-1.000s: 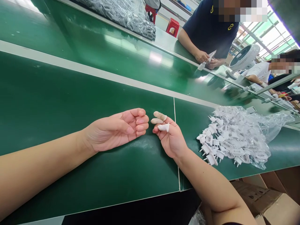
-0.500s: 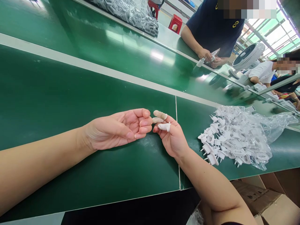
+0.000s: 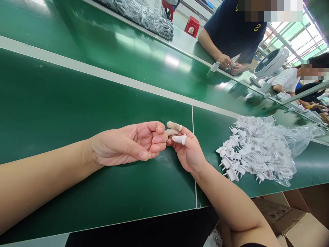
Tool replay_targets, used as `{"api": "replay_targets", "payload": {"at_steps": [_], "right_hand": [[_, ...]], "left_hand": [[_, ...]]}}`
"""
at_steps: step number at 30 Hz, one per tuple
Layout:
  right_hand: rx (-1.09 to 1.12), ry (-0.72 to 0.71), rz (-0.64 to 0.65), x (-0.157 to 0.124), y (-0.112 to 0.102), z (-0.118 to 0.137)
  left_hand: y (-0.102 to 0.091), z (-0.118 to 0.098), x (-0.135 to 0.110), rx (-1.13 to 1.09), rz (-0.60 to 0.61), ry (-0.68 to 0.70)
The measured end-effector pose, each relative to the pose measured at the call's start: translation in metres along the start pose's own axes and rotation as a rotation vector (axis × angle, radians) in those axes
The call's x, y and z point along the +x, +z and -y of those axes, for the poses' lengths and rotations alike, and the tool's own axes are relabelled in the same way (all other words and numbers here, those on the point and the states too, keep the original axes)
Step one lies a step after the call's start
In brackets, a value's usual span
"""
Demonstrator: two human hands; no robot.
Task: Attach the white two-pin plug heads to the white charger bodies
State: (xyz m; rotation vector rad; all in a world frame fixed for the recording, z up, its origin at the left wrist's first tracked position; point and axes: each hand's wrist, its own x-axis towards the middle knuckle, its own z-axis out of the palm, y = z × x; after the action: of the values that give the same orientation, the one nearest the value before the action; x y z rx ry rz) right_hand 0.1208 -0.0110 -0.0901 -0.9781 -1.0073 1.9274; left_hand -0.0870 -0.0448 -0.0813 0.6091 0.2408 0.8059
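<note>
My left hand (image 3: 133,142) rests palm up over the green tabletop (image 3: 102,192), its fingers loosely bent and its thumb apart from them. Nothing lies in its palm. My right hand (image 3: 186,147) meets it fingertip to fingertip, or nearly so. Pale finger cots (image 3: 174,127) cover the thumb and two fingers of the right hand. Those fingers are slightly bent, with a gap to the thumb, and no object shows in them. To the right of that hand lies a heap of white plug adapters (image 3: 246,151) with metal pins, partly under clear plastic.
Across the belt, a person in a dark shirt (image 3: 231,34) handles a small white piece. Grey parts in a clear bag (image 3: 154,24) lie at the far edge. A white fan (image 3: 272,63) stands at far right, cardboard boxes (image 3: 293,219) below the table.
My left thumb has shifted slightly down and right, and that hand's fingers have bent a little. My right hand is almost still. Across the belt, a white piece beside the person has moved left.
</note>
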Motion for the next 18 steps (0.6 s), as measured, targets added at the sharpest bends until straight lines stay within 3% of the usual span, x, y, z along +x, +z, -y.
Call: {"api": "replay_targets", "payload": {"at_steps": [18], "right_hand": [[-0.005,-0.002,-0.022,0.0004,0.0012,0.0005]], "left_hand": [[0.0043,-0.0003,0.0012,-0.015,0.021,-0.01]]}}
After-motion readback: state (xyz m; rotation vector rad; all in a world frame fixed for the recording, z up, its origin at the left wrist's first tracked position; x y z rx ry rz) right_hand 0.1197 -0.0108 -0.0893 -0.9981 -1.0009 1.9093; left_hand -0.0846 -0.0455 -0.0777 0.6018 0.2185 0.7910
